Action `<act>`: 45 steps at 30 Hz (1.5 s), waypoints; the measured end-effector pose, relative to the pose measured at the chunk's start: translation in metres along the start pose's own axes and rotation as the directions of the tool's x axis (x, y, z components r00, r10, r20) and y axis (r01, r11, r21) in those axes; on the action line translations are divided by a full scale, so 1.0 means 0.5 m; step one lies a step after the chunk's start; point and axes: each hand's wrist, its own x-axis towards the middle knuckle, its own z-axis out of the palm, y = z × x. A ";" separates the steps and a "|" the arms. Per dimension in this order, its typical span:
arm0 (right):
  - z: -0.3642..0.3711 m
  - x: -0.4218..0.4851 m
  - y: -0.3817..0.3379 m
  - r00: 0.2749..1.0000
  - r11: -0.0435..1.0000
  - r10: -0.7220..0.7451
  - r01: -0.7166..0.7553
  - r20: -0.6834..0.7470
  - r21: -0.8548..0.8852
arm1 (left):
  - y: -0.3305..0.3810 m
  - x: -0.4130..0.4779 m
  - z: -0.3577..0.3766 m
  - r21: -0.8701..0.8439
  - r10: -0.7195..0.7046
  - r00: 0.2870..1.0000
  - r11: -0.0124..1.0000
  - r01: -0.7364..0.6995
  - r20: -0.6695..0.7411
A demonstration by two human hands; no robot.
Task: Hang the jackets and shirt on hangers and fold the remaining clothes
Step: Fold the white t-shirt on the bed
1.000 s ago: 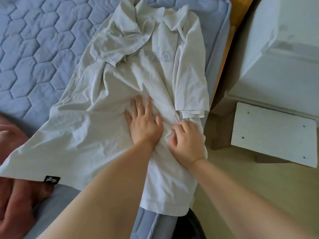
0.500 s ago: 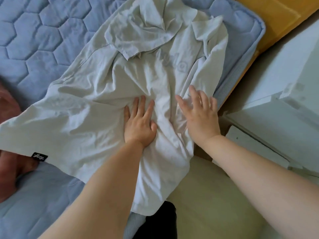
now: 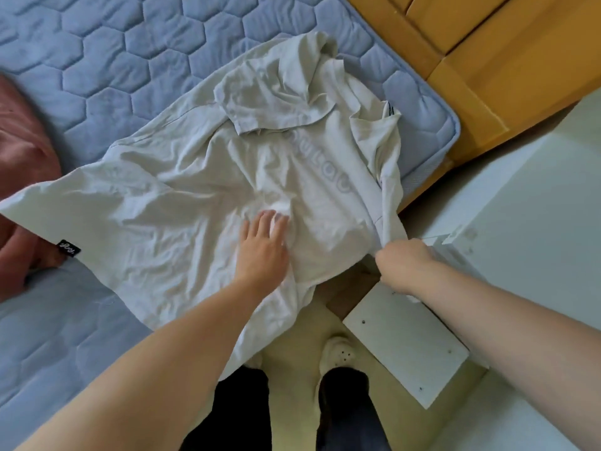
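On the blue quilted mattress (image 3: 130,60), the flat left hand (image 3: 263,245) is pressing a crumpled cream T-shirt (image 3: 162,216), the right hand (image 3: 403,262) gripping its edge. Folding is barely starting.

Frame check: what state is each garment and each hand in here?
T-shirt: spread out on the mattress, creased, not folded, lower part hanging off the edge.
Left hand: open, fingers flat on the T-shirt.
Right hand: gripping the T-shirt's side edge off the mattress.
Pink garment: crumpled, T-shirt's corner lying over it.
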 end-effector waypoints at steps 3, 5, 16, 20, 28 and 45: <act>-0.029 0.020 0.010 0.930 0.943 0.148 -0.031 -0.336 0.331 | 0.077 -0.027 0.008 0.023 0.231 0.973 0.973 -0.232 0.020; -0.037 0.050 0.025 0.796 0.882 0.291 -0.009 -0.531 0.471 | 0.134 -0.027 0.022 0.080 0.246 0.950 0.961 -0.265 0.194; -0.043 0.165 0.198 0.918 -0.014 0.396 0.034 -0.026 0.999 | 0.222 0.039 0.076 -0.018 0.008 0.952 1.000 -0.003 0.306; -0.017 0.174 0.304 0.814 -0.031 0.568 -0.126 0.121 0.992 | 0.246 0.044 0.074 -0.352 0.017 0.895 0.922 0.158 0.445; -0.071 0.162 0.220 0.850 0.978 -0.057 0.153 -0.523 0.142 | 0.229 0.094 0.029 -0.323 -0.064 0.944 0.930 0.175 0.325; -0.327 0.258 0.138 0.943 0.247 0.247 0.163 -0.225 0.955 | 0.008 0.311 -0.165 -0.833 -0.494 0.673 -0.276 0.479 0.551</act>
